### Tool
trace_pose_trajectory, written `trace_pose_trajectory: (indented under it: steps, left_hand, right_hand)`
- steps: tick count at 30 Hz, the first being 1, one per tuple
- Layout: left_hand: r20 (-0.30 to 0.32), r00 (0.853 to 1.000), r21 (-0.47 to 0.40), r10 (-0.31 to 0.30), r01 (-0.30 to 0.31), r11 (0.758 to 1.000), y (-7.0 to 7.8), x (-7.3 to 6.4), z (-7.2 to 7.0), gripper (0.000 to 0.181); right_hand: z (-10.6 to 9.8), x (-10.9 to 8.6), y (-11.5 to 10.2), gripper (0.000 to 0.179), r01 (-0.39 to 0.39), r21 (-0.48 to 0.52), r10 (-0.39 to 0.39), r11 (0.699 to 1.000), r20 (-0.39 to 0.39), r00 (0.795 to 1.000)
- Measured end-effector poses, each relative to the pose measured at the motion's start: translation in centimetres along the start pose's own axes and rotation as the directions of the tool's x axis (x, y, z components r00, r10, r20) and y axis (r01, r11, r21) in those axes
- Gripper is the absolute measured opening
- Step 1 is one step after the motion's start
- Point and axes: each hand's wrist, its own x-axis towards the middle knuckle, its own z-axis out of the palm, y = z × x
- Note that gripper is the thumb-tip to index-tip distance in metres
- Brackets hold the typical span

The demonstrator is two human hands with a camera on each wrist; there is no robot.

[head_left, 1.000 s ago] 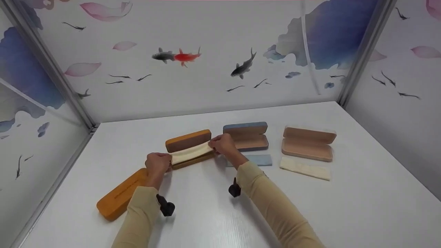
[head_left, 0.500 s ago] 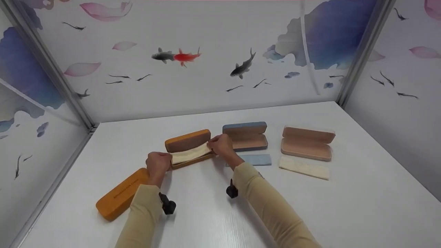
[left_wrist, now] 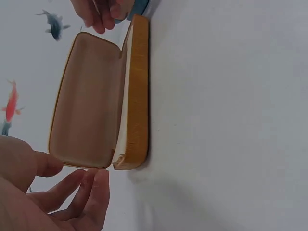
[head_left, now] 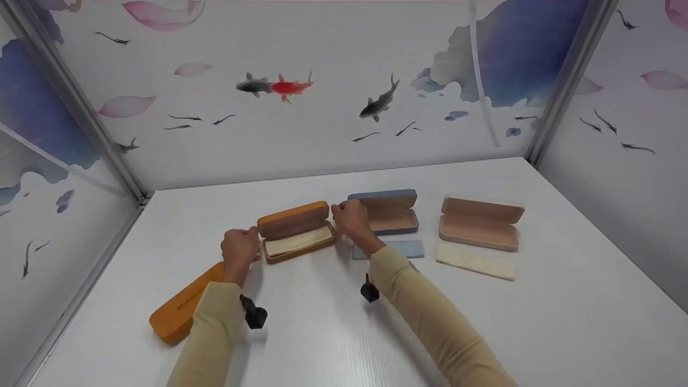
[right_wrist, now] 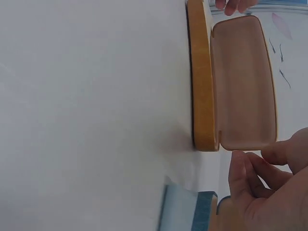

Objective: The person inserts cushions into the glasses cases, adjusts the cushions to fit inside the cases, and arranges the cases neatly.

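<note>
An orange glasses case (head_left: 294,219) stands open on the table with its lid raised. Inside its lower half lies a folded cream cloth (head_left: 300,242), flat along the length. My left hand (head_left: 240,250) is at the case's left end, holding nothing; in the left wrist view its thumb and fingers are parted by the lid's corner (left_wrist: 86,103). At the other end is my right hand (head_left: 352,221), also holding nothing, with thumb and fingertips parted near the lid's corner in the right wrist view. Whether either hand touches the lid, I cannot tell.
A closed orange case (head_left: 180,312) lies at the left, partly behind my left forearm. To the right stand an open blue case (head_left: 400,220) and an open pinkish case (head_left: 478,237). In front of them lie a blue cloth (head_left: 406,249) and a cream cloth (head_left: 475,263).
Both hands have let go of the cream cloth, which was stretched between them and now lies inside the orange case. The left hand has moved slightly left, the right hand slightly up and right.
</note>
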Motion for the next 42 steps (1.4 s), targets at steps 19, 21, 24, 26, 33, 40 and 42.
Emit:
trace_pose_trajectory:
  steps: [19, 21, 24, 26, 33, 40, 42]
  left_hand:
    - [0.241, 0.967, 0.051, -0.077, 0.067, 0.996, 1.3, 0.1, 0.5, 0.085]
    - [0.242, 0.967, 0.057, -0.078, 0.066, 0.996, 1.2, 0.2, 0.5, 0.085]
    - [0.245, 0.967, 0.059, -0.073, 0.060, 0.996, 1.0, 0.2, 0.5, 0.086]
    - [0.253, 0.965, 0.058, -0.071, 0.058, 0.997, 1.0, 0.3, 0.5, 0.087]
    - [0.227, 0.973, 0.048, -0.035, 0.025, 0.999, 1.2, 0.4, 0.4, 0.079]
    - [0.215, 0.976, 0.050, -0.028, 0.018, 0.999, 1.4, 0.5, 0.3, 0.075]
    - [0.222, 0.974, 0.064, -0.051, 0.038, 0.997, 1.3, 0.5, 0.3, 0.076]
  right_hand:
    - [-0.1, 0.4, -0.6, 0.079, -0.080, -0.033, 0.086, 0.996, 0.243, 0.966]
    - [0.2, 0.3, -0.7, 0.078, -0.090, -0.031, 0.095, 0.995, 0.247, 0.964]
    - [0.6, 0.3, -0.8, 0.074, -0.098, -0.043, 0.106, 0.994, 0.239, 0.965]
    - [0.7, 0.4, -0.9, 0.072, -0.102, -0.051, 0.111, 0.993, 0.230, 0.967]
    - [0.8, 0.5, -1.0, 0.069, -0.132, -0.028, 0.135, 0.991, 0.212, 0.968]
    - [1.1, 0.4, -1.1, 0.071, -0.132, 0.054, 0.121, 0.990, 0.179, 0.976]
    - [1.2, 0.4, -1.0, 0.067, -0.138, 0.052, 0.127, 0.989, 0.170, 0.977]
